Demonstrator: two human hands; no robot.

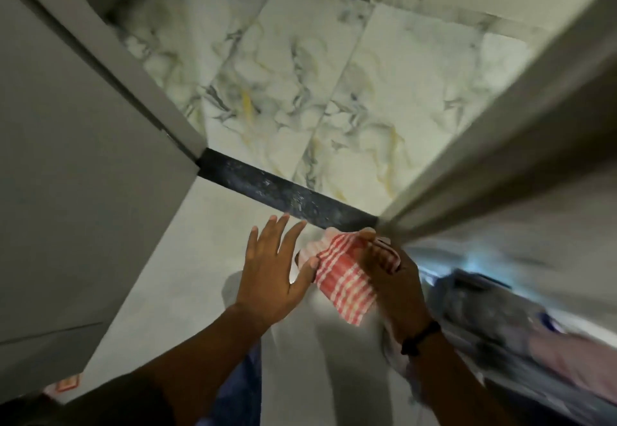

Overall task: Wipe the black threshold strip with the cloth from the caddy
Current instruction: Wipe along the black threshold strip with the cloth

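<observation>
While the left hand [272, 272] spreads flat with fingers splayed, only its thumb touching the cloth's edge and gripping nothing, the red-and-white checked cloth [340, 275] sits bunched in the right hand [394, 278], which clasps it just short of the black threshold strip [283, 191]. To wipe well, I judge the cloth should be folded into a firm pad, pressed down at the strip's right end by the door frame [467, 165], then drawn leftward in one long overlapping stroke, since pale dusty smears fleck its middle. Beyond lies veined marble tile [300, 91]; nearer, plain grey flooring [187, 258]. The caddy is not clearly discernible.
</observation>
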